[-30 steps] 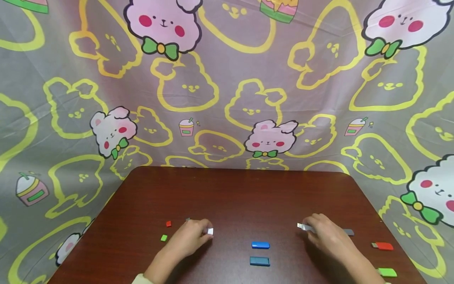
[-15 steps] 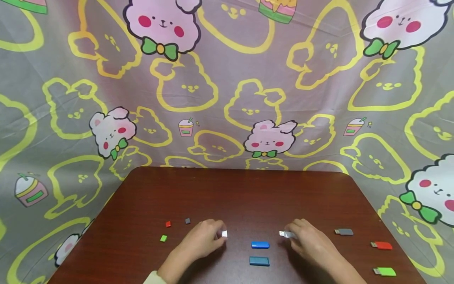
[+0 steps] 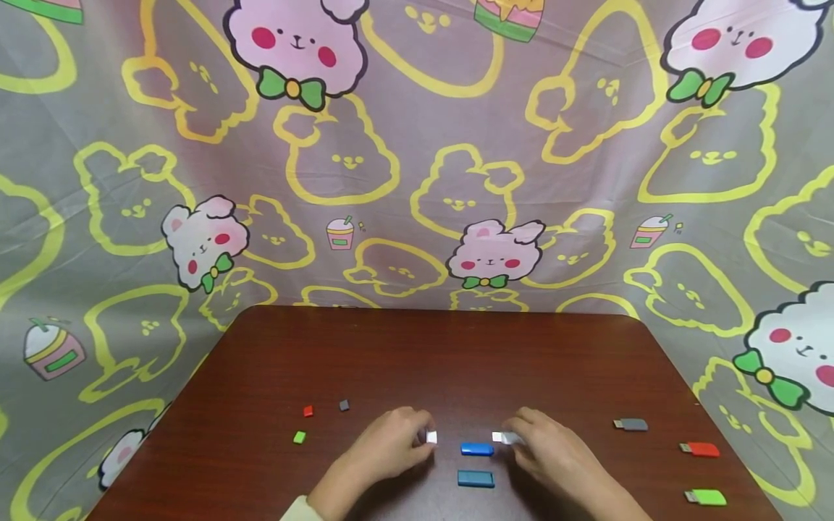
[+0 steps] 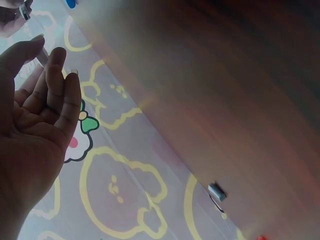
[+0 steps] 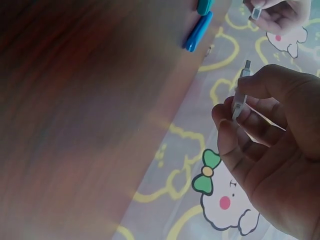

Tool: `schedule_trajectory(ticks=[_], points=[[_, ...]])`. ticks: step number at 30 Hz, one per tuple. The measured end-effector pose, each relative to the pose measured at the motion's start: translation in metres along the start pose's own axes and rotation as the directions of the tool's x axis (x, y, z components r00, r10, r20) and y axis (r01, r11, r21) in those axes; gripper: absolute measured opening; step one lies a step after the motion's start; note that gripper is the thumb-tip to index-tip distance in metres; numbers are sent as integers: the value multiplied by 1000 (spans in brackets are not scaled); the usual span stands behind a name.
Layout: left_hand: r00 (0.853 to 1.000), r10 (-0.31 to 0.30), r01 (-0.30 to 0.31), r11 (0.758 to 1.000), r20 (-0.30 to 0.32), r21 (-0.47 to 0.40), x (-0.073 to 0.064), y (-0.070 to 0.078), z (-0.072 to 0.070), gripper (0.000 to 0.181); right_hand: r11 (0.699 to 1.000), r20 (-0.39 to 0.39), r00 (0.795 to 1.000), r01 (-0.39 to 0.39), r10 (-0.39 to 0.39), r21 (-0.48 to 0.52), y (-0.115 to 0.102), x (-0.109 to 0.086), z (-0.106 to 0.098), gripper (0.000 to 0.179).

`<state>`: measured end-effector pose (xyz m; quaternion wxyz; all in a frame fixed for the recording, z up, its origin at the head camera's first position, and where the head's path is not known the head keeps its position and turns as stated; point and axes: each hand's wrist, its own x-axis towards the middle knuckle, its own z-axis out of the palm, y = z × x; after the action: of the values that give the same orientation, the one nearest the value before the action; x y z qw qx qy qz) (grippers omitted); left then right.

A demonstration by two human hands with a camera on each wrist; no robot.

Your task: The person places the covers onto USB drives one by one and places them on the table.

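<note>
In the head view my left hand (image 3: 391, 445) pinches a small white cap (image 3: 432, 437) between thumb and fingertips. Opposite it, my right hand (image 3: 554, 452) holds a white USB flash drive (image 3: 511, 438), its metal plug pointing left toward the cap. A short gap separates plug and cap, both above the table. The right wrist view shows the drive (image 5: 241, 95) gripped by thumb and fingers, plug end outward. Just below that gap lie a blue stick (image 3: 478, 449) and a dark teal stick (image 3: 476, 479), both shaped like flash drives.
At the left of the brown table (image 3: 417, 354) lie a red cap (image 3: 308, 411), a green cap (image 3: 299, 437) and a grey cap (image 3: 344, 405). Uncapped drives lie at the right: grey (image 3: 635, 425), red (image 3: 704, 450) and green (image 3: 710, 497). A patterned cloth (image 3: 404, 217) hangs behind.
The left hand has moved right with the white cap, and the right hand has moved left with the white flash drive. The gap between them has narrowed; the loose pieces have stayed put.
</note>
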<state>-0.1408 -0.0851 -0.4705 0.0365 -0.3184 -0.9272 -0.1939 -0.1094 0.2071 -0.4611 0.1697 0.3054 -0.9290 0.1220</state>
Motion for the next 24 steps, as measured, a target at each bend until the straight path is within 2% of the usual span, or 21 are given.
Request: schedule_trajectory(ticks=[6,14,18,24], points=[[1000,22,-22,1000,-1,12,3,5,3,15,1000,-10,1000,20,-20,-14,-4,0,3,28],[999,37,-37,999,1,18,6,8,6,15,999,40,999,-30,29,16,-9,3,2,25],[999,39,-40,999,12,11,8,10,6,15,999,42,999,-35,34,23,-12,5,3,25],[996,90,-90,996,-25,16,10,15,8,15,999,30,999,-11,10,36,-17,7,4,26]])
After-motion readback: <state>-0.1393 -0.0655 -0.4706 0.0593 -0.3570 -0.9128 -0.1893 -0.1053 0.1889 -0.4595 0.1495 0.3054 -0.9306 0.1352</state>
